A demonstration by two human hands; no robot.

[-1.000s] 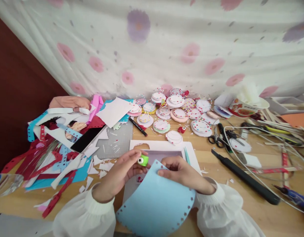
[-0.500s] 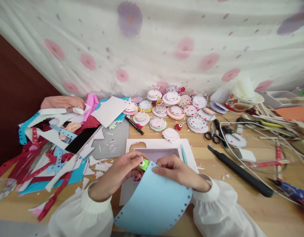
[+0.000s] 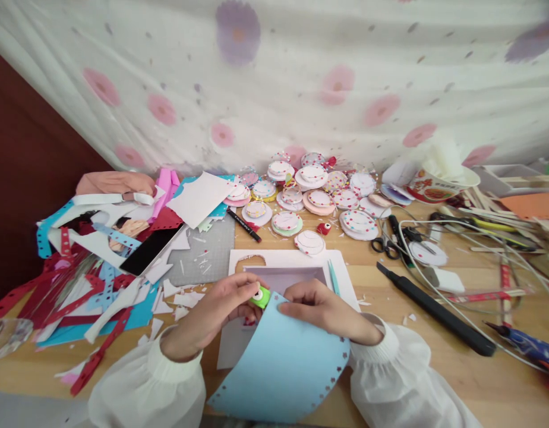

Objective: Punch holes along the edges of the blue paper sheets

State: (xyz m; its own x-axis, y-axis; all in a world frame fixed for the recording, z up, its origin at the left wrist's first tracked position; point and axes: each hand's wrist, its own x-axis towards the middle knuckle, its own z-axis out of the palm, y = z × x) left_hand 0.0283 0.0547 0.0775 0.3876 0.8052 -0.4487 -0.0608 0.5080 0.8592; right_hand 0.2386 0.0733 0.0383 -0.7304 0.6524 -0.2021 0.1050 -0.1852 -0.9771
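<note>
My left hand (image 3: pixel 223 312) is closed around a small green craft punch (image 3: pixel 259 296) with a white round button under the thumb. Pinched in my right hand (image 3: pixel 321 306) is a light blue sheet of paper (image 3: pixel 287 362), its upper corner held at the punch. Small flower-shaped holes run along the sheet's right and lower edges. Beneath both hands lies a white frame-like box (image 3: pixel 274 260) with a cut-out opening, partly hidden by the sheet. Tiny red bits show below my left hand.
Several layered paper discs (image 3: pixel 319 201) stand at the back. Paper scraps (image 3: pixel 105 285) and a phone (image 3: pixel 152 249) lie left. On the right are a black craft knife (image 3: pixel 435 309), scissors (image 3: pixel 385 246), a white cable (image 3: pixel 417 273) and a small red punch (image 3: pixel 323 228). Turquoise tweezers (image 3: pixel 333 277) rest on the box.
The view has shifted very slightly. Both hands keep the same hold, with the blue sheet's corner still at the green punch.
</note>
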